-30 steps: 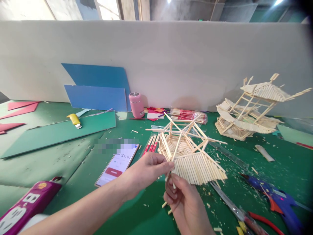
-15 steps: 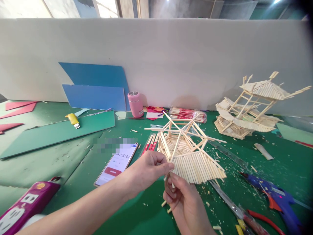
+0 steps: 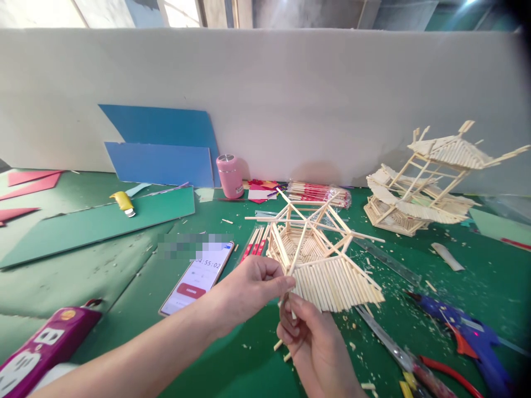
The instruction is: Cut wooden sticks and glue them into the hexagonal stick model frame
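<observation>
A pavilion-like model of thin wooden sticks is in front of me, with a hexagonal base, an open frame and one slope covered by sticks laid side by side. My left hand pinches the model's near-left corner, thumb against the stick frame. Just below it, my right hand is closed with its fingertips around a short wooden stick, close under that corner. The fingers hide most of this stick and the corner itself.
At right lie a blue glue gun, scissors and red-handled pliers. Behind them stands another stick pavilion. A phone, a yellow cutter, a pink flask and a purple power strip are leftward.
</observation>
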A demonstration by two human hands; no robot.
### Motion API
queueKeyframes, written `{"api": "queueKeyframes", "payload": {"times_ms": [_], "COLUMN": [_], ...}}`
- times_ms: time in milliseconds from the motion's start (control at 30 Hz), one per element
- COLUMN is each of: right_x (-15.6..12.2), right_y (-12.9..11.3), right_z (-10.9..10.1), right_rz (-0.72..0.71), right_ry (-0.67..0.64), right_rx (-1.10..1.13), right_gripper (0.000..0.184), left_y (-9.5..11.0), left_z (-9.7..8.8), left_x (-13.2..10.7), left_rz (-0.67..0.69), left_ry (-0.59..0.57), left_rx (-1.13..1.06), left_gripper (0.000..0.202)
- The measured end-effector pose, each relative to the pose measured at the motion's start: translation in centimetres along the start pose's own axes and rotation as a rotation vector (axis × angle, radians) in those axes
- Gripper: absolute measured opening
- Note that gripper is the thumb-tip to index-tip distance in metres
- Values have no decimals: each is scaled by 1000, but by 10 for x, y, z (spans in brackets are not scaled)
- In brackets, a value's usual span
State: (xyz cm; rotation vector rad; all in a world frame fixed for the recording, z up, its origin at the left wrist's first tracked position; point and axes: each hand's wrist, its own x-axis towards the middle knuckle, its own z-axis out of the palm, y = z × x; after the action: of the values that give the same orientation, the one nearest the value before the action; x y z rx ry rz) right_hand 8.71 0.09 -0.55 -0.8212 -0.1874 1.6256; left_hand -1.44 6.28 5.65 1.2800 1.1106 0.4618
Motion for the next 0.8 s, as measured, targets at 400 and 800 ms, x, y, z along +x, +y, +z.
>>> {"api": "queueKeyframes", "payload": {"times_ms": [400,800], "right_x": [-9,-62], "right_y": [2,-5], "right_z": [-14,-44], "right_rz": [87,-943], "right_ry": [-104,-145], "right_rx": [4,-1139], "right_gripper": [21,21], "left_y": [-10,-61], "left_z": [-6,56], "left_x": [-13,-48], "left_rz": [-2,-181], "left_ry": [140,-31], "left_rx": [-126,-1199], "left_gripper": [37,46]}}
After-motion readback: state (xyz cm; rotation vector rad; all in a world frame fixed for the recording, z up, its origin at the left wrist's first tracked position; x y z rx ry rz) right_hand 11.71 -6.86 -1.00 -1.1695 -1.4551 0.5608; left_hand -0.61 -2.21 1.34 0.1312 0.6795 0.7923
